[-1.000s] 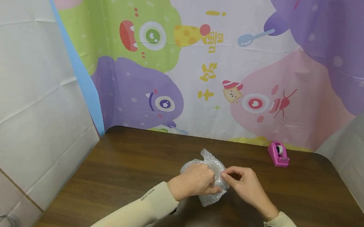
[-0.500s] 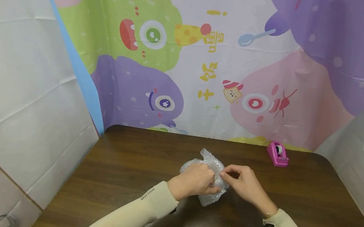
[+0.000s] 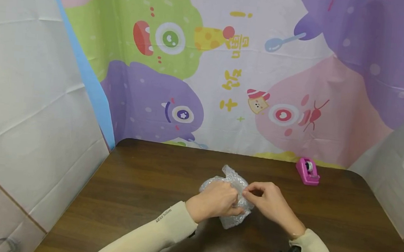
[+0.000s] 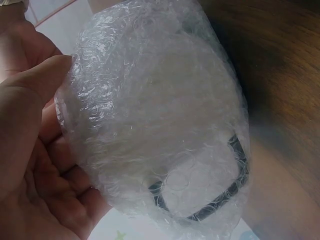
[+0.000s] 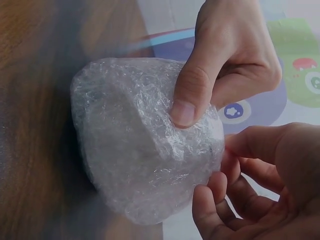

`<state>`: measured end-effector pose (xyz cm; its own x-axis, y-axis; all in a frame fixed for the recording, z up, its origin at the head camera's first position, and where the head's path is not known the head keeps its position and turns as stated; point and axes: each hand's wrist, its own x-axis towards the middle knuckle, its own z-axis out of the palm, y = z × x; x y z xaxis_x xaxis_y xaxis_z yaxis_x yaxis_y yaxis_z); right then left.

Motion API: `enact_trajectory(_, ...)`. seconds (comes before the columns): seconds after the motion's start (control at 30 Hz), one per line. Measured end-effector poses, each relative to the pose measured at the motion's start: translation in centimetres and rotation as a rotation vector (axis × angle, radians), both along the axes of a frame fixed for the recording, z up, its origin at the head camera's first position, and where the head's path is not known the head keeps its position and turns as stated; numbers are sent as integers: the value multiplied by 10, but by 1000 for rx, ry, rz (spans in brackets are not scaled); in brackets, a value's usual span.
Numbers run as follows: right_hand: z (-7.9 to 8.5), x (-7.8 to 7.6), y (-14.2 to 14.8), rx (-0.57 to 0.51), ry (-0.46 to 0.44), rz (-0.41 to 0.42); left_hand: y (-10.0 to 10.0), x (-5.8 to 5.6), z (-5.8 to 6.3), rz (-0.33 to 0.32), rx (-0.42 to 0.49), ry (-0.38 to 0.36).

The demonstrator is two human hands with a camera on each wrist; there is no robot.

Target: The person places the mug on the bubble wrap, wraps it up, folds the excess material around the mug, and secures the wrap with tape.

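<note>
A bundle of clear bubble wrap (image 3: 232, 219) stands near the middle of the table; in the left wrist view, a dark, bent strip like a handle (image 4: 220, 200) shows through the wrap. What is inside is blurred by the layers. My left hand (image 3: 214, 200) holds the bundle from the left, its thumb (image 5: 187, 100) pressing on the wrap in the right wrist view. On the other side, my right hand (image 3: 270, 202) pinches the edge of the bubble wrap between thumb and finger. Its other fingers (image 5: 205, 207) curl against the bundle's side.
A pink tape dispenser (image 3: 307, 172) with a roll in it stands at the back right of the brown wooden table (image 3: 141, 176). Behind the table hangs a cartoon-printed cloth (image 3: 229, 136), with pale sheets at both sides.
My right hand has shifted slightly left and toward the back along the wrap. The left hand and the bundle look unchanged.
</note>
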<state>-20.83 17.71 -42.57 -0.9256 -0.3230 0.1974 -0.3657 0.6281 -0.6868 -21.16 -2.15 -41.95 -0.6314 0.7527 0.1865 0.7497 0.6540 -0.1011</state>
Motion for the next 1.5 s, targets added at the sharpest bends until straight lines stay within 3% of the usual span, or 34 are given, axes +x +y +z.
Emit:
enact_trajectory(0.6, 5, -5, -4, 5, -21, 6, 0, 0, 2, -4, 9, -22)
enact_trajectory(0.87, 9, -6, -8, 5, -95, 4, 1, 0, 1, 5, 0, -14)
enact_trajectory(1.17, 8, -14, -20, 33, -225, -82, 1, 0, 1, 21, -10, -35)
enact_trajectory(1.5, 13, -20, -28, 105, -292, -143, 2, 0, 1, 23, -16, -15)
